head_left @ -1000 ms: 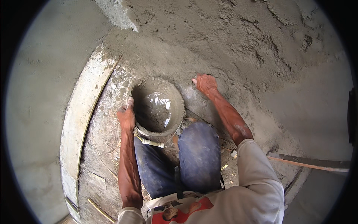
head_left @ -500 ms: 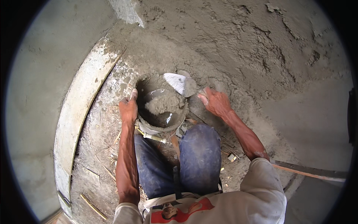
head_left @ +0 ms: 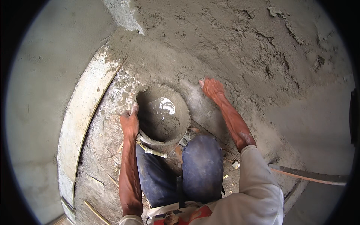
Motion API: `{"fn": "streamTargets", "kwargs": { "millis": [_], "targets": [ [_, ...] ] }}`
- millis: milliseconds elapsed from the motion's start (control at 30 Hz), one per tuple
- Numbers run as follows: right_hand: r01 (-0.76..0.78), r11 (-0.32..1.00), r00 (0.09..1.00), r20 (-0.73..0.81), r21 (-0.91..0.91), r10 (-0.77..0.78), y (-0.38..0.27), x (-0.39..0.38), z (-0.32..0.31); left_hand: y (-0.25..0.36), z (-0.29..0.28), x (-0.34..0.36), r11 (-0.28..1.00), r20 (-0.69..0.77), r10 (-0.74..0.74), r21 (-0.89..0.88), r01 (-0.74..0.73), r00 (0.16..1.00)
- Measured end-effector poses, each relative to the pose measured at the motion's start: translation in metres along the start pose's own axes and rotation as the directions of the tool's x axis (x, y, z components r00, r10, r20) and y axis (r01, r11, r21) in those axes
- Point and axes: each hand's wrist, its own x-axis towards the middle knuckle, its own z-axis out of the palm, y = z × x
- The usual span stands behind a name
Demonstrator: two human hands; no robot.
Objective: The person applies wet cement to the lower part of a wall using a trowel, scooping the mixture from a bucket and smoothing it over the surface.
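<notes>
My left hand (head_left: 130, 122) grips the left rim of a round bucket (head_left: 182, 125), thumb up over its edge. The bucket is coated with grey mortar; wet mortar (head_left: 163, 125) lies inside, beside a shiny patch. A pale bucket handle grip (head_left: 155, 152) hangs at the near side, by my knees. My right hand (head_left: 213, 89) is closed, beyond and to the right of the bucket, near the mortar-covered surface. The trowel it held a moment earlier cannot be clearly made out now; its blade seems lost against the grey.
Rough wet mortar (head_left: 258, 48) covers the surface ahead and to the right. A pale curved-looking board (head_left: 80, 108) stands along the left wall. Wood scraps and debris (head_left: 99, 180) lie on the ground at left. A long strip (head_left: 307, 175) extends at the right.
My right hand has moved up and away from the bucket, and the trowel blade has left its rim. The mortar heap inside looks lower. My left hand still holds the rim.
</notes>
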Motion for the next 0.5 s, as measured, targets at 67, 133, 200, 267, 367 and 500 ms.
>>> {"fn": "streamTargets", "kwargs": {
  "millis": [67,133,200,267,367,500],
  "targets": [
    [-0.021,1.000,0.998,-0.051,0.000,0.021,-0.011,0.007,0.003,-0.004,-0.005,-0.004,0.999,-0.005,0.012,0.044,-0.012,1.000],
    [-0.040,0.997,0.999,-0.007,-0.060,0.040,-0.013,-0.006,0.002,-0.009,-0.008,-0.002,1.000,-0.004,0.006,0.005,-0.006,1.000],
    [-0.081,0.996,0.993,0.089,-0.021,0.083,-0.019,-0.031,0.004,-0.016,-0.016,-0.004,1.000,-0.020,-0.011,0.001,0.011,1.000],
    [-0.142,0.990,0.974,0.177,-0.001,0.140,-0.012,-0.037,0.003,-0.010,-0.015,-0.008,1.000,-0.022,-0.006,0.017,0.006,1.000],
    [-0.150,0.988,0.978,0.142,-0.037,0.154,0.000,-0.020,0.005,0.003,-0.008,-0.008,0.999,-0.017,-0.013,0.052,0.014,1.000],
    [-0.146,0.986,0.989,-0.038,-0.076,0.143,0.014,0.033,-0.001,0.018,0.006,-0.005,0.997,-0.002,0.053,0.052,-0.053,0.999]
  ]
}}
